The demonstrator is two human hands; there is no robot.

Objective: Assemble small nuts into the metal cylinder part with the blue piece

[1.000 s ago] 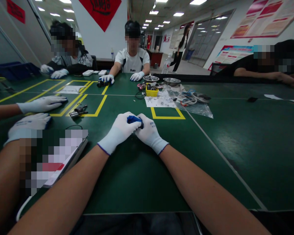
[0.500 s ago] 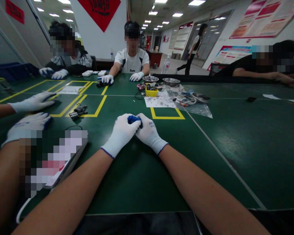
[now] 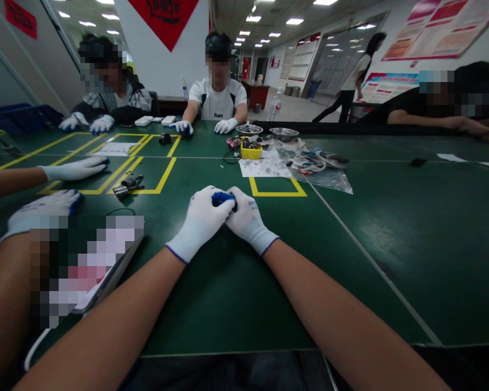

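Observation:
My left hand (image 3: pixel 201 220) and my right hand (image 3: pixel 250 217) meet over the green table (image 3: pixel 236 304), both in white gloves with blue palms. Their fingers are curled in and touch at the tips. Whatever may be between them is hidden by the gloves. Ahead of my right hand lies a white paper sheet (image 3: pixel 264 170) with small parts on it, and behind that stands a yellow bin (image 3: pixel 251 152) holding dark parts. Left of my hands, metal cylindrical parts (image 3: pixel 127 187) rest by a yellow tape outline.
A neighbour's gloved hands (image 3: pixel 44 209) lie flat at the left, near a device (image 3: pixel 118 266) with a blurred surface. Gloves on a clear plastic bag (image 3: pixel 338 182) are right of the bin. Two metal bowls (image 3: pixel 284 134) and a bottle (image 3: pixel 275 106) stand farther back. Co-workers sit opposite.
My hands stay together as before. The neighbour's farther hand has slid to the right. Across the table, a co-worker's hand has moved off a black part. A walking person has moved right.

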